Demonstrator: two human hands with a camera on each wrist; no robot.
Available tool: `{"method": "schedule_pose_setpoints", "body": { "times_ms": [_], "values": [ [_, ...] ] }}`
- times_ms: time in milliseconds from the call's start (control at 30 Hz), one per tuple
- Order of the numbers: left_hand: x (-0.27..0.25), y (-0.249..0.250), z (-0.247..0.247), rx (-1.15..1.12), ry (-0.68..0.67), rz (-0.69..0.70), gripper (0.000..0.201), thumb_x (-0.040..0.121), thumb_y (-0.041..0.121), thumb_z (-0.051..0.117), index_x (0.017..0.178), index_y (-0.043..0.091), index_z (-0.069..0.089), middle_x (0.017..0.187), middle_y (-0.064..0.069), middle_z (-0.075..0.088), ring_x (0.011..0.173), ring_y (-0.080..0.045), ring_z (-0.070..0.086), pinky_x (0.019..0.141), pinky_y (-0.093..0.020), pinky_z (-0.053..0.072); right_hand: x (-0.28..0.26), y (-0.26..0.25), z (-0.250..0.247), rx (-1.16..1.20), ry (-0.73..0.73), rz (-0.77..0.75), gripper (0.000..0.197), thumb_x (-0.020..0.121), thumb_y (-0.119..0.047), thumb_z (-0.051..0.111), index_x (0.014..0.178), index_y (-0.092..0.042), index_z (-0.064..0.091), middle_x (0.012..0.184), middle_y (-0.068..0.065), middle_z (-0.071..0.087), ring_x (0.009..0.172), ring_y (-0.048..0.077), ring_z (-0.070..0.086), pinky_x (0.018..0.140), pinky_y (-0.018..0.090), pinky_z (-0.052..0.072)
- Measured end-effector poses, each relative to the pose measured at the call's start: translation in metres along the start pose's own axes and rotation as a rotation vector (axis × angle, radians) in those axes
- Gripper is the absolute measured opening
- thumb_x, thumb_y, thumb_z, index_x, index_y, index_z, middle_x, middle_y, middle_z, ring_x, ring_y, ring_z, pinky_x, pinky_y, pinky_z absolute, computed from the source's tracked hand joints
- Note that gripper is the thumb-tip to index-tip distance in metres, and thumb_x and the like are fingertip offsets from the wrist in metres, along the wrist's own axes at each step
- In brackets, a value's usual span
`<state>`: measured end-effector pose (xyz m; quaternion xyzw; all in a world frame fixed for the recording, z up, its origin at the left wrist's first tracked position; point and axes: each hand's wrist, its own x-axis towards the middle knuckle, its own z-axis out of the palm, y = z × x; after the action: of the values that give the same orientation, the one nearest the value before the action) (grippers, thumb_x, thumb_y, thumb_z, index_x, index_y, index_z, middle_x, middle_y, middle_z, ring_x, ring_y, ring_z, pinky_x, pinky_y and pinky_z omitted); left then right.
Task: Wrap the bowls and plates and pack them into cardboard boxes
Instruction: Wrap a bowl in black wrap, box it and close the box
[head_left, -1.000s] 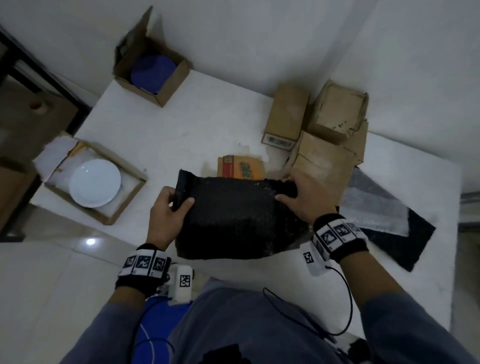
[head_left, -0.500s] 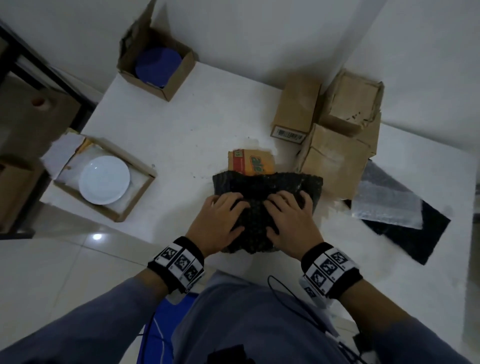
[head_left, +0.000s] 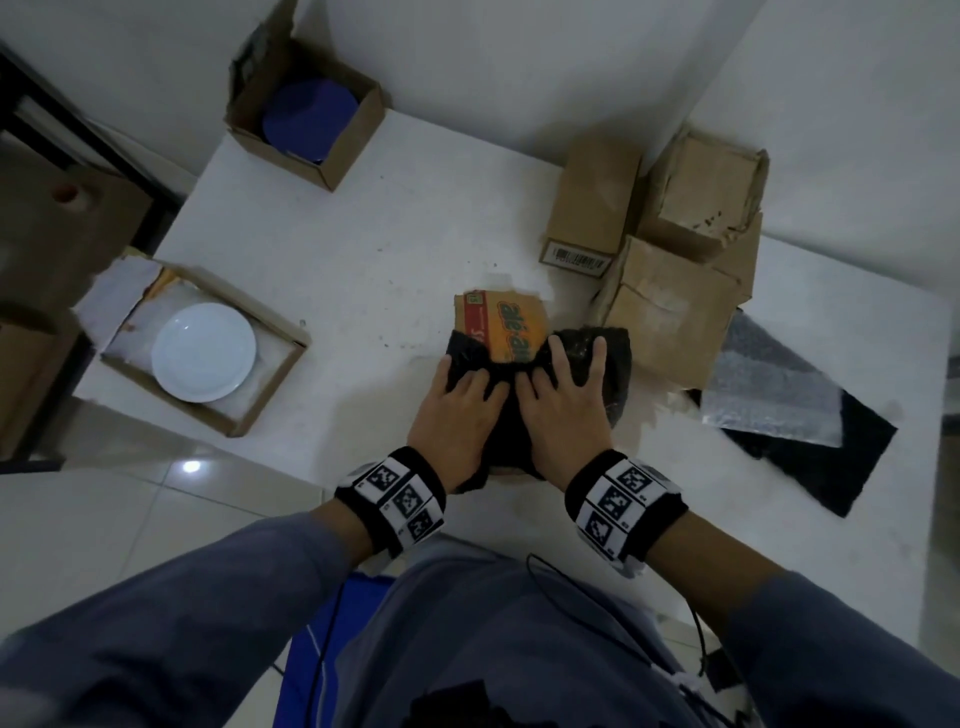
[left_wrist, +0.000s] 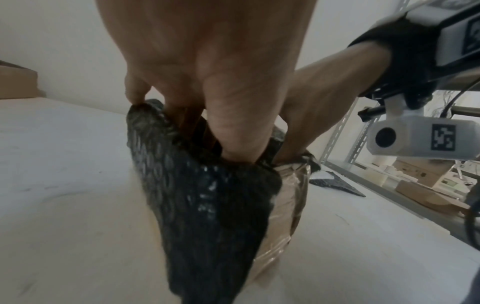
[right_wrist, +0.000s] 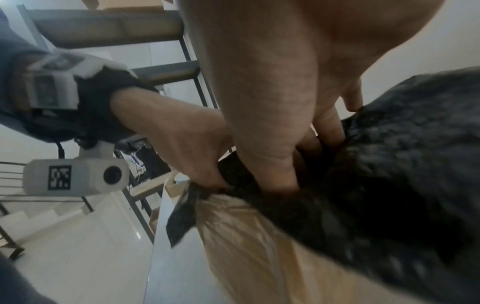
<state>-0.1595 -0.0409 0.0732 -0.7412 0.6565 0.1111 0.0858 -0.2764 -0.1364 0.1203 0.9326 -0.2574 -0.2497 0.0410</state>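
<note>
With your left hand (head_left: 457, 415) and right hand (head_left: 563, 410) spread flat, grasping nothing, press the black bubble-wrap bundle (head_left: 615, 364) evenly into the orange-flapped carton (head_left: 498, 322), tucking loose edges inside it.

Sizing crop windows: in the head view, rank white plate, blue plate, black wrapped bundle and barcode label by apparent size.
1. Black wrapped bundle, even partly covered.
2. White plate and blue plate look alike; the blue one is farther and partly hidden, so unranked.
3. Barcode label.

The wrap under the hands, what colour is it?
Black bubble wrap, glinting; clearest in the left wrist view.
</note>
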Motion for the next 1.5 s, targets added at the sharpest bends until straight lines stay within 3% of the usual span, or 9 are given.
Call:
{"method": "schedule_pose_setpoints", "body": {
  "times_ms": [233,367,467,567,733,900,1133,1267,1500],
  "values": [
    [0.009,0.017,-0.009,0.018,-0.087,-0.077,0.042,0.076,0.031,0.058,0.117,0.019,0.054,0.101,-0.003,0.054,0.090,-0.025,0.052,0.085,-0.046,0.034,0.009,-0.010,0.005,-0.017,-0.047,-0.011,0.039,0.092,-0.023,0.053,0.128,-0.009,0.055,0.124,0.010,0.063,0.151,0.037,0.002,0.107,0.074,-0.018],
    [0.008,0.017,-0.023,0.039,-0.074,-0.080,0.033,0.074,0.024,0.062,0.107,0.019,0.056,0.095,-0.002,0.057,0.088,-0.025,0.053,0.082,-0.043,0.036,0.007,-0.008,0.004,-0.002,-0.042,0.001,0.037,0.086,-0.024,0.059,0.120,-0.010,0.062,0.114,0.008,0.067,0.150,0.036,0.011,0.105,0.072,-0.020],
    [0.002,0.018,-0.031,0.024,-0.034,-0.065,0.037,0.075,0.019,0.068,0.111,0.018,0.060,0.101,-0.002,0.061,0.093,-0.024,0.055,0.076,-0.038,0.040,-0.005,-0.004,0.001,0.007,0.001,0.008,0.030,0.074,-0.027,0.069,0.100,-0.012,0.068,0.101,0.007,0.067,0.135,0.034,0.038,0.106,0.063,0.015],
    [0.001,0.018,-0.034,0.016,-0.098,-0.063,0.043,0.080,0.016,0.067,0.121,0.016,0.057,0.104,-0.003,0.063,0.095,-0.024,0.060,0.078,-0.033,0.042,-0.011,-0.005,-0.004,-0.019,0.012,-0.044,0.020,0.080,-0.026,0.068,0.096,-0.015,0.065,0.095,0.005,0.064,0.112,0.029,0.046,0.092,0.045,0.030],
    [0.014,0.020,-0.030,0.129,-0.187,-0.002,0.055,0.087,0.018,0.060,0.134,0.009,0.031,0.109,-0.005,0.060,0.095,-0.022,0.060,0.081,-0.031,0.040,0.004,-0.009,0.002,-0.087,-0.041,-0.093,0.027,0.099,-0.022,0.046,0.122,-0.012,0.055,0.115,0.005,0.059,0.120,0.029,0.042,0.100,0.040,0.032],
    [0.019,0.020,-0.018,0.128,-0.180,0.014,0.044,0.095,0.013,0.049,0.136,0.008,0.035,0.122,-0.009,0.054,0.105,-0.023,0.058,0.085,-0.032,0.044,0.015,-0.014,0.009,-0.152,-0.094,-0.102,0.034,0.103,-0.022,0.037,0.133,-0.009,0.045,0.127,0.008,0.053,0.122,0.029,0.041,0.101,0.038,0.032],
    [0.026,0.013,-0.014,0.046,-0.196,0.021,0.038,0.089,0.010,0.046,0.127,0.011,0.047,0.115,-0.006,0.061,0.094,-0.021,0.064,0.069,-0.029,0.046,0.020,-0.013,0.019,-0.097,-0.087,-0.095,0.024,0.100,-0.018,0.042,0.121,-0.010,0.050,0.114,0.008,0.058,0.111,0.028,0.048,0.097,0.039,0.036],
    [0.025,0.008,-0.011,-0.008,-0.183,0.043,0.050,0.075,0.011,0.065,0.124,0.013,0.053,0.107,-0.004,0.063,0.084,-0.020,0.065,0.062,-0.028,0.044,0.020,-0.014,0.018,-0.044,-0.090,-0.079,0.023,0.097,-0.020,0.046,0.118,-0.011,0.051,0.110,0.007,0.061,0.107,0.028,0.051,0.096,0.039,0.037],
    [0.024,-0.021,-0.020,-0.175,-0.049,0.295,0.065,0.084,0.001,0.062,0.145,0.002,0.041,0.114,-0.019,0.060,0.093,-0.037,0.063,0.077,-0.044,0.055,0.017,0.013,0.007,0.262,0.063,-0.219,0.034,0.080,-0.044,0.060,0.096,-0.015,0.067,0.091,0.004,0.067,0.096,0.026,0.053,0.079,0.036,0.034]
  ]
}}
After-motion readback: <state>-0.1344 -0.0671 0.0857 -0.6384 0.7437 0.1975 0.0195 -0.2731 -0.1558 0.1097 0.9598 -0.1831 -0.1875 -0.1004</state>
